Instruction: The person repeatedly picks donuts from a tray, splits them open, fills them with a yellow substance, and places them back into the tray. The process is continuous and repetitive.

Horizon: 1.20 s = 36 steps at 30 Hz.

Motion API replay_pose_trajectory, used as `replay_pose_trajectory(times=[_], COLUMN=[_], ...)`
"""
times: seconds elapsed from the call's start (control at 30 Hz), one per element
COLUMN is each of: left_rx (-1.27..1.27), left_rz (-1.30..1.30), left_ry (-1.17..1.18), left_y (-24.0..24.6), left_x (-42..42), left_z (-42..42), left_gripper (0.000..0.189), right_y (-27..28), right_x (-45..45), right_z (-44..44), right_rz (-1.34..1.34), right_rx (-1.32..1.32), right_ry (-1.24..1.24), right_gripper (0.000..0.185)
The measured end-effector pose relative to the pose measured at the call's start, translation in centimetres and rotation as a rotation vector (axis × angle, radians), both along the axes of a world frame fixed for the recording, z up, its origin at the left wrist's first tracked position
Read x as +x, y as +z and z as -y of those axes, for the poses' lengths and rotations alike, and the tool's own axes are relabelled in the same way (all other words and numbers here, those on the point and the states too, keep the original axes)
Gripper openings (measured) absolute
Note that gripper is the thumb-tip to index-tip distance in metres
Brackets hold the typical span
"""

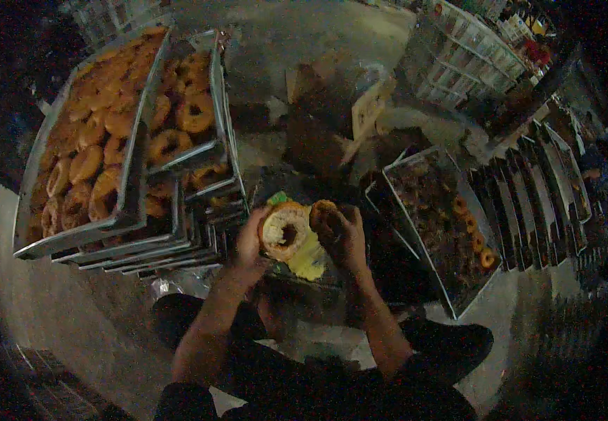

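My left hand [251, 239] holds the left edge of a pale, ring-shaped cut bagel or doughnut half [285, 231], its cut face turned up. A darker brown ring-shaped piece [326, 220] is gripped in my right hand [350, 231], tilted, just to the right of the pale one. Between and below them lies a yellow sheet or slice [309, 260], whose material I cannot tell. A bit of green [277, 198] shows at the upper edge of the pale ring. The picture is dark and grainy.
Stacked metal trays of ring-shaped baked goods [91, 231] stand at left. At right, a tilted tray [441, 231] holds a row of small rings, beside several upright dark trays [525, 200]. Cardboard boxes [370, 113] and a pale crate [456, 58] are farther back.
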<state>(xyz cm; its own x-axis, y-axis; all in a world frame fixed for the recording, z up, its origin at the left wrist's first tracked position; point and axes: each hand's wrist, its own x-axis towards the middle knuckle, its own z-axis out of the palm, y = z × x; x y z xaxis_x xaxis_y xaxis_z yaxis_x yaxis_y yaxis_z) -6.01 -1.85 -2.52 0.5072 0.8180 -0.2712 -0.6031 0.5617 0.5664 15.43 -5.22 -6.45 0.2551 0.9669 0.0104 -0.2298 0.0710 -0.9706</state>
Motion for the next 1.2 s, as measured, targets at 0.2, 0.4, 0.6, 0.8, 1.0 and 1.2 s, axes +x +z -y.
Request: replay_pose_trajectory(times=[0.2,0.4,0.6,0.8,1.0,1.2], left_rx=[0.068,0.022,-0.009,-0.056,-0.075,0.07], left_rz=[-0.049,-0.109,-0.185,-0.19,-0.138,-0.054], left_ry=[0.154,0.189,0.202,0.174,0.08,0.039], left_y=[2.5,3.5,1.6,-0.2,0.8,3.0], left_x=[-0.7,-0.7,-0.6,1.3,3.6,3.7], left_z=[-0.1,0.1,-0.4,-0.4,-0.6,1.0], left_gripper=[0.047,0.046,0.047,0.048,0.051,0.052], right_y=[-15.6,-28.0,-25.6,-13.6,1.0,7.5], right_x=[4.3,4.7,10.5,9.6,-0.4,-1.7], right_z=[0.0,3.2,-0.9,-3.5,0.6,3.3], right_rz=[0.513,1.575,1.736,0.333,0.714,0.687], right_rx=[-0.362,0.125,-0.349,-0.082,0.35,0.264], right_ry=[0.274,0.658,0.542,0.0,-0.06,-0.035], right_gripper=[0.04,0.048,0.04,0.047,0.061,0.059])
